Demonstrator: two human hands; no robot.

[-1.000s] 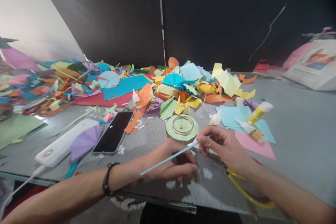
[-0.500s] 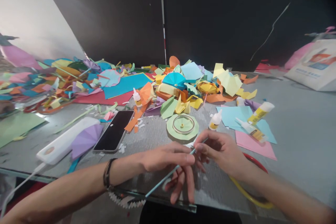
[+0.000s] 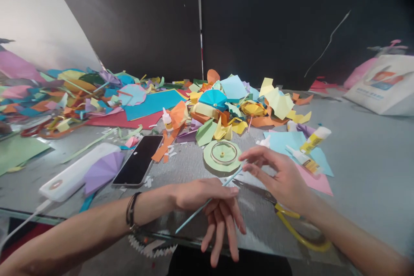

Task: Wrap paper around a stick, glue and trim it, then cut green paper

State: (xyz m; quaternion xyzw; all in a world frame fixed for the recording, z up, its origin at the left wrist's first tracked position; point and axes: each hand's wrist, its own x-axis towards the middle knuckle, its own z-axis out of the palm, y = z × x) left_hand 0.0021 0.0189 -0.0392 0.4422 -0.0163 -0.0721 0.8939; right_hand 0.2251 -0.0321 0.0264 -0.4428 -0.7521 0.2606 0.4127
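A thin light-blue paper stick [image 3: 210,202] slants across my left hand [image 3: 215,207], held near the thumb while the fingers hang spread toward me. Its upper tip points right, close to my right hand [image 3: 278,177], which is raised with fingers apart and holds nothing. Beyond the tip lies a pale green paper disc [image 3: 222,155] with a clear ring on it. Yellow-handled scissors [image 3: 284,213] lie under my right wrist. A small white glue bottle [image 3: 265,142] stands just past my right fingertips, partly hidden by them.
A large heap of coloured paper scraps and folded pieces [image 3: 213,112] covers the grey tabletop's back. A phone [image 3: 139,159], a white power bank [image 3: 77,172], a purple paper fan [image 3: 103,172], a glue stick [image 3: 315,139] and a tote bag [image 3: 384,86] are around.
My right hand has let go of the stick and lifted away, fingers apart. The stick now stays with my left hand, and the scissors show more fully below my right wrist.
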